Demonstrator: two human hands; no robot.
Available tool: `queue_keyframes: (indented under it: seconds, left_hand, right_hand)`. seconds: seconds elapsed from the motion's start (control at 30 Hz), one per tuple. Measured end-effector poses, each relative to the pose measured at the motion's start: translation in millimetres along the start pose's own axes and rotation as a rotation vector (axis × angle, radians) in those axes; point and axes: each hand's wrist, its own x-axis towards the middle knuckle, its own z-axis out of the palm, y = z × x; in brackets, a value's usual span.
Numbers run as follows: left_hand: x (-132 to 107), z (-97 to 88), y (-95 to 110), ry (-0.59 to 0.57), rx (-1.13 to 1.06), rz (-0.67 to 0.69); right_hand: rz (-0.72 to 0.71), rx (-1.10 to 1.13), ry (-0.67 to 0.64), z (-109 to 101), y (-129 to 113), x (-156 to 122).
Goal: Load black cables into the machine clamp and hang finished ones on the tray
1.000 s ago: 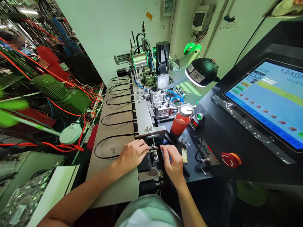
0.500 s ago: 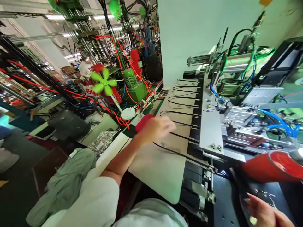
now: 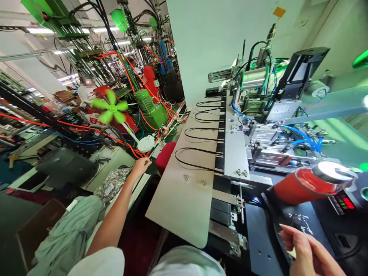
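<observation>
My left hand (image 3: 140, 167) is stretched out to the left of the pale metal plate (image 3: 179, 203), above a bag of small metal parts (image 3: 115, 183). Its fingers are curled together, and whatever they hold, if anything, is too small to tell. At the lower right, my right hand (image 3: 306, 251) has thumb and fingers pinched over the black machine table. A small pale yellowish bit shows below its fingertips, unclear in kind. Black looped cables (image 3: 192, 166) lie across the plate, their ends in a row of metal clamps (image 3: 220, 153) along its right edge.
A red canister (image 3: 299, 186) stands left of a red-lit display (image 3: 346, 203). Pneumatic cylinders with blue hoses (image 3: 307, 142) fill the right side. A green fan (image 3: 112, 108), a red seat (image 3: 165, 156) and grey-green cloth (image 3: 66, 230) are on the left. Another person sits farther back.
My left hand has moved left, off the plate. Cables that lay across the plate's near part are no longer there. The view has turned right; my right hand stays pinched.
</observation>
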Motion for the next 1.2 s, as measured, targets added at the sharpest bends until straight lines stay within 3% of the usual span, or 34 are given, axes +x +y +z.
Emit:
queue_keyframes:
  seconds: [0.1, 0.2, 0.27, 0.33, 0.43, 0.53, 0.7, 0.77, 0.87, 0.93, 1.1, 1.2]
  left_hand:
    - [19.2, 1.3, 33.8, 0.060, -0.123, 0.021]
    - [17.5, 12.2, 99.8, 0.042, -0.263, 0.111]
    - [-3.0, 23.2, 152.6, -0.091, -0.357, 0.254]
    - [-33.7, 34.0, 200.0, -0.361, -0.446, 0.511]
    - [-75.7, 48.5, 243.4, -0.594, -0.488, 0.801]
    - [-94.0, 63.6, 254.8, -0.606, -0.496, 0.899]
    - [-94.5, 78.1, 249.5, -0.598, -0.467, 0.919]
    - [-91.8, 77.2, 247.6, -0.616, -0.406, 0.961]
    - [-85.3, 73.9, 247.0, -0.755, -0.309, 1.063]
    - [-82.1, 73.4, 248.1, -0.808, -0.322, 1.069]
    - [-90.3, 78.4, 253.7, -0.649, -0.497, 0.791]
    - [-99.4, 81.5, 255.0, -0.695, -0.584, 0.647]
  right_hand:
    - [0.012, -0.001, -0.004, 1.3, -5.0, 4.6]
    - [-0.119, 0.034, -0.134, 5.6, -8.5, 8.5]
    - [-0.206, 0.039, -0.248, 8.4, -16.0, 8.9]
    - [-0.257, 0.036, -0.346, 10.6, -28.1, 7.3]
    - [-0.247, 0.049, -0.396, 14.6, -46.3, 2.5]
    - [-0.226, 0.069, -0.375, 20.1, -54.5, -2.1]
    - [-0.258, 0.078, -0.353, 23.5, -50.9, -2.2]
    - [-0.262, 0.056, -0.425, 20.2, -49.4, 2.5]
    - [-0.250, 0.041, -0.659, 14.7, -48.9, 11.9]
    - [-0.247, 0.063, -0.704, 15.3, -48.9, 15.2]
    - [-0.378, 0.136, -0.276, 38.3, -46.9, 4.5]
    - [-0.494, 0.098, -0.081, 54.8, -44.5, -4.5]
